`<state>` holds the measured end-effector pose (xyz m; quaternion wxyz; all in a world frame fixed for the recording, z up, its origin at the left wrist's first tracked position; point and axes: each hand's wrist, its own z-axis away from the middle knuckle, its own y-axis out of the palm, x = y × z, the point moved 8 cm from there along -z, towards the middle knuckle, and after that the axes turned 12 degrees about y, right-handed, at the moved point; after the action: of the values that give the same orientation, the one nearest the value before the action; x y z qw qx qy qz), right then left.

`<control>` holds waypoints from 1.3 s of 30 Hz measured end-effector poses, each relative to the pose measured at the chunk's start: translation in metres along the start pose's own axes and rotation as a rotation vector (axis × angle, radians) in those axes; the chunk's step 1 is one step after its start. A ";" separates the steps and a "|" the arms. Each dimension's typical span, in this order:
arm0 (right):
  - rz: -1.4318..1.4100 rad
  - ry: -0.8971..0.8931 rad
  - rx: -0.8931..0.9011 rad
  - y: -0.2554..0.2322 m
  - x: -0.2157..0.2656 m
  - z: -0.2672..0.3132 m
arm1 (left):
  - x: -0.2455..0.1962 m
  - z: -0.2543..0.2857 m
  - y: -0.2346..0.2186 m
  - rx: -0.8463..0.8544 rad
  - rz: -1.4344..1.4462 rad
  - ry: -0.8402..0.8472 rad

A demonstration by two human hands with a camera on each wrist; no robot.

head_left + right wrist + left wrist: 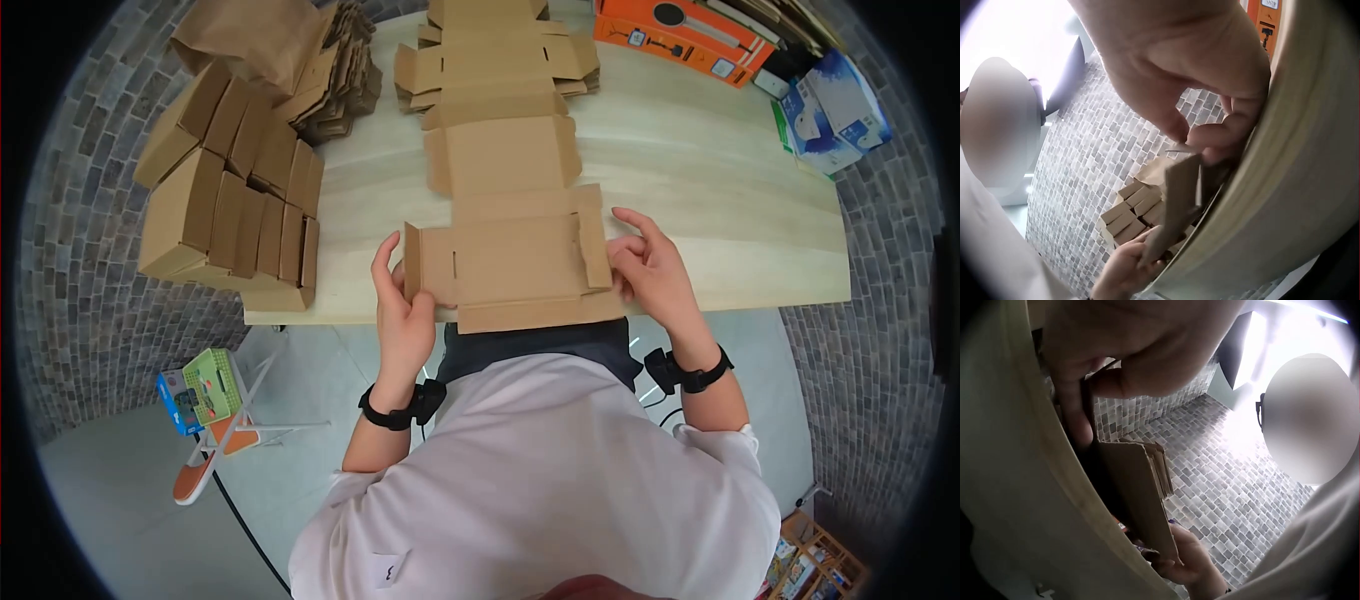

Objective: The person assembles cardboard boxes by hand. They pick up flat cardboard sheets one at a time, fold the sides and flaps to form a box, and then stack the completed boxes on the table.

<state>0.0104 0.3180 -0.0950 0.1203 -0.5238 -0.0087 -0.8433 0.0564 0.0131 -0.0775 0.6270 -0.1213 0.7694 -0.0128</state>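
An unfolded cardboard box blank [515, 255] lies at the table's front edge, its left and right side flaps standing up. My left hand [403, 315] grips the left flap, thumb on the inner side and fingers behind it; the left wrist view shows this hand [1129, 350] above the cardboard [1135, 487]. At the right flap, my right hand [652, 270] pinches the cardboard edge with thumb and curled fingers, index finger raised. In the right wrist view the fingertips of this hand [1197, 75] meet the flap [1179, 187].
More flat blanks [505, 150] extend away behind this one. Folded boxes [215, 210] are stacked at the left, with a brown paper bag [250, 40] and flattened cardboard [335, 85] behind. An orange box [680, 35] and a blue-white package [830, 115] stand at the back right.
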 end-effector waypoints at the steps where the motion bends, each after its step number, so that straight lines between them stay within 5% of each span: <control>1: -0.044 0.035 -0.021 -0.004 -0.004 0.000 | 0.003 0.004 -0.002 0.017 0.003 -0.004; 6: -0.022 -0.001 -0.137 0.003 0.008 0.028 | -0.002 0.013 -0.001 0.035 0.171 -0.038; 8: 0.379 -0.235 -0.271 0.011 0.028 0.045 | -0.025 0.015 0.002 0.214 -0.214 0.181; 12: 0.475 -0.190 -0.337 0.019 0.023 0.043 | -0.037 0.019 0.010 0.429 -0.325 0.295; 14: 0.453 -0.115 -0.338 0.011 0.009 0.031 | -0.045 0.022 0.024 0.601 -0.597 0.476; 18: 0.315 -0.195 -0.338 0.003 0.001 0.025 | -0.034 0.020 0.019 0.498 -0.660 0.541; 23: 0.040 -0.020 -0.147 0.004 -0.003 0.027 | -0.029 0.013 0.009 0.202 -0.567 0.448; 36: -0.053 0.063 -0.009 -0.003 -0.003 0.024 | -0.026 0.012 0.021 0.032 -0.855 0.560; 39: -0.266 -0.030 0.095 -0.004 -0.003 0.027 | -0.024 0.012 0.020 0.022 -0.842 0.570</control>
<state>0.0347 0.3262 -0.0848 0.0318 -0.5244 -0.1199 -0.8424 0.0694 0.0393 -0.0603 0.3340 -0.4060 0.7940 -0.3052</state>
